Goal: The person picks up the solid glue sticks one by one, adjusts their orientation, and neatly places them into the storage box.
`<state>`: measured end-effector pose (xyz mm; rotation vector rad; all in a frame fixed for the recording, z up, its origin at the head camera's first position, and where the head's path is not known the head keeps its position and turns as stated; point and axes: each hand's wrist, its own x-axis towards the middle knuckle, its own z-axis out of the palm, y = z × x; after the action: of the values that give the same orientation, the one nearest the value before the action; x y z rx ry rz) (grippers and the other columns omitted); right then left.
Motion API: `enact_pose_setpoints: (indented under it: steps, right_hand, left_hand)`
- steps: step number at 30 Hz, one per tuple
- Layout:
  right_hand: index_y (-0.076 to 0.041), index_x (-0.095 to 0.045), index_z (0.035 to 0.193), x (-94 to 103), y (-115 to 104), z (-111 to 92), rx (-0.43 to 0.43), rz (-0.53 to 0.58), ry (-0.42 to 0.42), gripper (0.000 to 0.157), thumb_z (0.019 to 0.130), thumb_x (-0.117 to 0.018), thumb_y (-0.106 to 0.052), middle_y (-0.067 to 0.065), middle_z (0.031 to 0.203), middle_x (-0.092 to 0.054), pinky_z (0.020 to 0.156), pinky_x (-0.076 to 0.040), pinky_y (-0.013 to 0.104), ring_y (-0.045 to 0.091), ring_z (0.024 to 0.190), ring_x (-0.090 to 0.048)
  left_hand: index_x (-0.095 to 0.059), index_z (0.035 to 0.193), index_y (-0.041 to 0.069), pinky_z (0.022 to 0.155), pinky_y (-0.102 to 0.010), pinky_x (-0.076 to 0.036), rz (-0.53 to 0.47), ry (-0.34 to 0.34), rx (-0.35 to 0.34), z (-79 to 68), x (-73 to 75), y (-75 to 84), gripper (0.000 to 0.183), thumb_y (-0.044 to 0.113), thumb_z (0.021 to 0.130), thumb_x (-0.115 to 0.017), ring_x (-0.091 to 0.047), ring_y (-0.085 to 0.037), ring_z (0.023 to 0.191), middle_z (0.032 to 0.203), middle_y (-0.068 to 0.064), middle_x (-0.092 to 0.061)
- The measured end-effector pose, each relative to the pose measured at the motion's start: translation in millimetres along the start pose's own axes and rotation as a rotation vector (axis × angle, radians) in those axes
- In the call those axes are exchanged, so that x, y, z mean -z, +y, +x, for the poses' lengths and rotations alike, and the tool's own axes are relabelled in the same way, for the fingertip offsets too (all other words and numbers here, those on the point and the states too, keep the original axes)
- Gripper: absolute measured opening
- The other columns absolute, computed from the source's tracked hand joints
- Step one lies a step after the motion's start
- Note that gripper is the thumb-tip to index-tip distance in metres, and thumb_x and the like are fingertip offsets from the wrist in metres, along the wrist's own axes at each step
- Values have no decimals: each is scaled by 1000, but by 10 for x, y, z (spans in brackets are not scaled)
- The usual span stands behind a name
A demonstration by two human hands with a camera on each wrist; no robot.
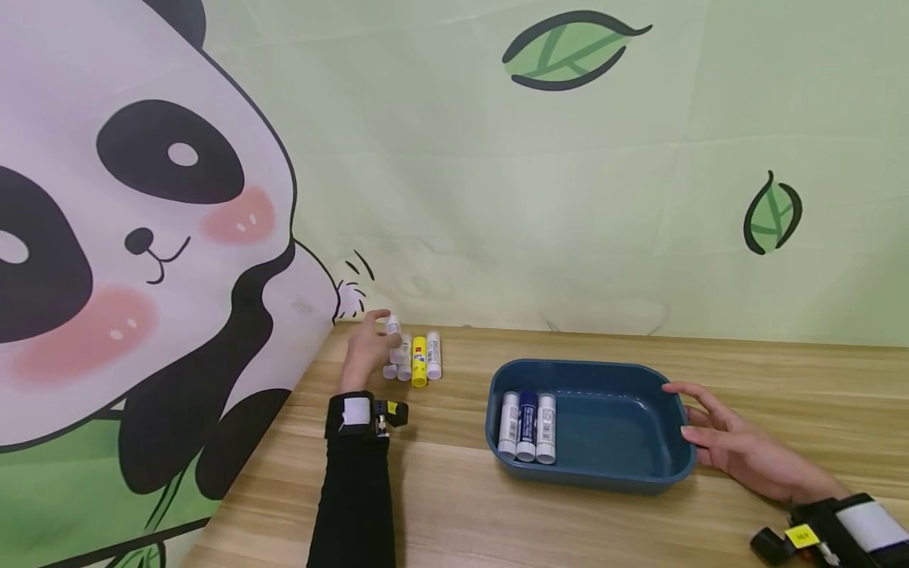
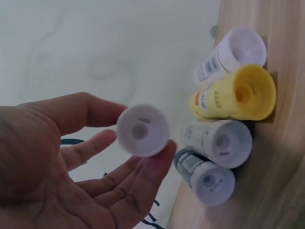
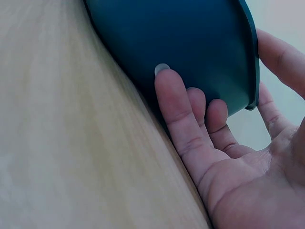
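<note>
My left hand [image 1: 368,353] pinches a white glue stick [image 2: 143,130] between thumb and fingers, its round base facing the left wrist camera. Just beside it, several more glue sticks lie in a row on the table: a yellow glue stick [image 1: 419,361], a white glue stick [image 1: 434,355] at the row's right end, and others partly hidden below the held one. My right hand [image 1: 738,446] touches the right end of a blue plastic box [image 1: 596,476], fingertips against its outer wall and rim. Inside the box at left lie two white glue sticks [image 1: 546,428] flanking a dark blue glue stick [image 1: 527,426].
The wooden table [image 1: 454,521] meets a pale green backdrop [image 1: 440,158] just behind the glue sticks. A printed panda [image 1: 213,331] covers the backdrop's left side, along the table's left edge.
</note>
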<state>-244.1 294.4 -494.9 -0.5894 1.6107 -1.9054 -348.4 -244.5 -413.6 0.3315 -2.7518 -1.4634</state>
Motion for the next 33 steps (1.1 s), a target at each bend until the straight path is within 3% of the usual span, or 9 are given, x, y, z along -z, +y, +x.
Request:
enact_pose_setpoints:
  steps: [5, 10, 21, 25, 29, 33]
  right_hand:
    - [-33, -22, 161, 12, 19, 0, 9, 6, -6, 57, 112, -34, -6, 11, 158, 11, 102, -52, 37, 8, 132, -53]
    - [-35, -23, 161, 9, 13, 1, -8, 1, 3, 56, 113, -34, -7, 18, 160, 21, 102, -52, 36, 3, 132, -51]
    - [-32, -22, 161, -9, -3, -10, -17, -13, 34, 56, 113, -36, -8, 19, 162, 22, 101, -52, 35, -1, 131, -49]
    - [-32, -21, 161, -11, -1, -16, -14, -14, 32, 56, 112, -36, -7, 18, 162, 22, 102, -52, 34, -2, 131, -48]
    - [-32, -21, 162, -9, -6, -10, -7, -9, 24, 57, 112, -36, -7, 18, 161, 23, 101, -52, 35, 0, 132, -50]
    - [-31, -21, 162, -5, -8, -5, 3, 3, 11, 57, 112, -35, -6, 14, 160, 17, 101, -53, 37, 6, 132, -52]
  left_hand:
    - [-35, 160, 13, 94, -47, -55, -21, -35, 7, -20, -22, 38, 66, 10, 100, -61, -55, -40, 127, 149, -28, -48]
    - [-35, 161, 14, 94, -46, -54, -6, -61, 2, -29, -52, 57, 64, 13, 101, -60, -54, -40, 129, 151, -27, -47]
    - [-38, 159, 15, 79, -36, -53, 68, -110, -58, -49, -213, 181, 62, 14, 101, -60, -58, -34, 116, 145, -25, -54]
    - [-37, 161, 16, 72, -31, -50, 87, -121, -75, -61, -271, 212, 64, 14, 102, -61, -60, -31, 103, 141, -25, -55]
    - [-37, 161, 16, 66, -28, -47, 105, -125, -80, -70, -302, 228, 65, 15, 101, -61, -59, -27, 92, 137, -25, -57]
    - [-39, 160, 14, 66, -27, -47, 114, -126, -79, -67, -317, 230, 64, 14, 100, -62, -59, -26, 94, 134, -24, -59]
